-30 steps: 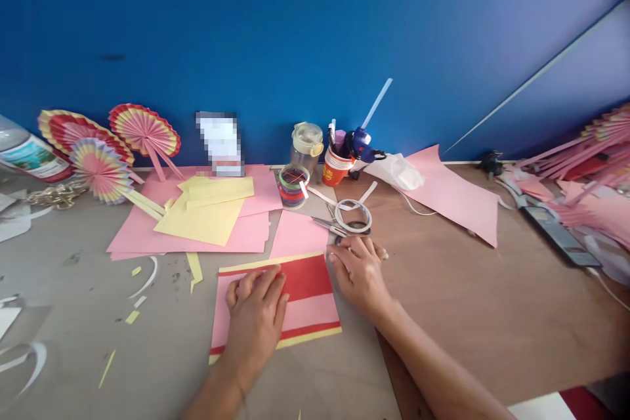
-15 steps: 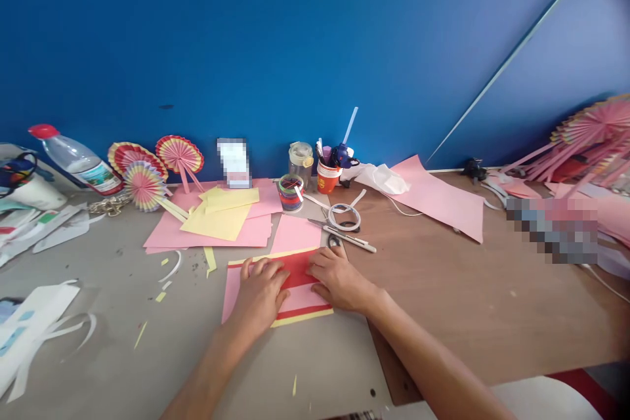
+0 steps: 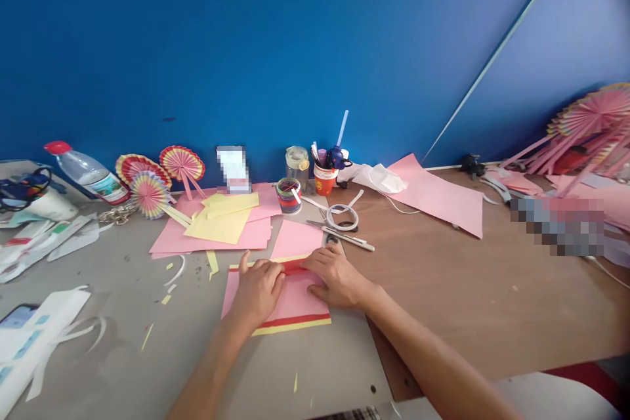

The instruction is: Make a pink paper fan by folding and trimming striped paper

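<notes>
A pink paper sheet with red and yellow bands along its near and far edges lies on the grey part of the desk. My left hand is on its left half, fingers bent over the red band at the far edge and thumb raised near the corner. My right hand grips the same far edge further right, its fingers curled on the red band and its thumb on the pink. Between the hands the red band looks folded or raised. My fingers hide parts of that edge.
Behind lie pink sheets and yellow sheets. Nearby are a roll of white tape, a utility knife and partly hidden scissors. Folded paper fans lean at the blue wall, beside a bottle. Paper scraps lie to the left.
The wide red area between my hands has narrowed to a band at the far edge, and more pink shows. Both hands stay at that edge. The view has shifted slightly.
</notes>
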A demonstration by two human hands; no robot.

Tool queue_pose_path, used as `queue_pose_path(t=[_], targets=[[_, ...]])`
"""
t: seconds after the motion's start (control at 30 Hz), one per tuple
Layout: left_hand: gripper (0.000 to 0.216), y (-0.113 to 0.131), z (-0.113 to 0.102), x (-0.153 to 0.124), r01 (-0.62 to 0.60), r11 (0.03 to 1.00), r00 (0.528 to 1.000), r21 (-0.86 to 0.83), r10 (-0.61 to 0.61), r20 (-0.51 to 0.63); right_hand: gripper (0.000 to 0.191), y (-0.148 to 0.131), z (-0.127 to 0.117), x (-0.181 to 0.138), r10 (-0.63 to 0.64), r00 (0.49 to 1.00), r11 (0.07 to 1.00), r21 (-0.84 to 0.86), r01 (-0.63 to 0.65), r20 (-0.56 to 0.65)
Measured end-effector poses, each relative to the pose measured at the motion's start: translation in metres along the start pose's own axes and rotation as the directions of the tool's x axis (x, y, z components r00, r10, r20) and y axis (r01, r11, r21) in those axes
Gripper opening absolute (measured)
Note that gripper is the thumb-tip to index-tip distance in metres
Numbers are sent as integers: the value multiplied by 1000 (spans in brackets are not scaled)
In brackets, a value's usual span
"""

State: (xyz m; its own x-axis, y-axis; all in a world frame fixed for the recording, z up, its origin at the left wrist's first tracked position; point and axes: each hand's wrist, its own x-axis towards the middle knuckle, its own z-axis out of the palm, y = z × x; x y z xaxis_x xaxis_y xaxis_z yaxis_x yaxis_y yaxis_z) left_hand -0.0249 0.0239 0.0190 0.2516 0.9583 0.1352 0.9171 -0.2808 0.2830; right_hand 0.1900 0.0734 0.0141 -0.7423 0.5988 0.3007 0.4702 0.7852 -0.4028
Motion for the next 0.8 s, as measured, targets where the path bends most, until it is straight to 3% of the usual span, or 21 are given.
queue_pose_path(t=[0.13,0.23,0.33,0.53,0.7,0.8], targets=[[15,-5,-2,-1,9,997,999,-81,-6,38,23,6,13,2,121,989,991,71,-115,-87],[30,-9,0,1,-40,993,999,-115,43,25,20,11,22,4,220,964,966,174,-193,-150],[16,-14,9,10,-10,990,999,-140,5,-34,20,15,27,6,306,930,936,244,-254,-203],[11,-21,27,31,93,985,984,-145,-113,-135,51,25,27,7,344,905,933,196,-301,-249],[11,-21,36,36,92,984,968,-153,-125,-219,62,29,27,10,379,904,924,129,-359,-197],[12,-22,39,37,79,983,956,-168,-123,-268,71,29,29,13,344,922,938,113,-328,-180]])
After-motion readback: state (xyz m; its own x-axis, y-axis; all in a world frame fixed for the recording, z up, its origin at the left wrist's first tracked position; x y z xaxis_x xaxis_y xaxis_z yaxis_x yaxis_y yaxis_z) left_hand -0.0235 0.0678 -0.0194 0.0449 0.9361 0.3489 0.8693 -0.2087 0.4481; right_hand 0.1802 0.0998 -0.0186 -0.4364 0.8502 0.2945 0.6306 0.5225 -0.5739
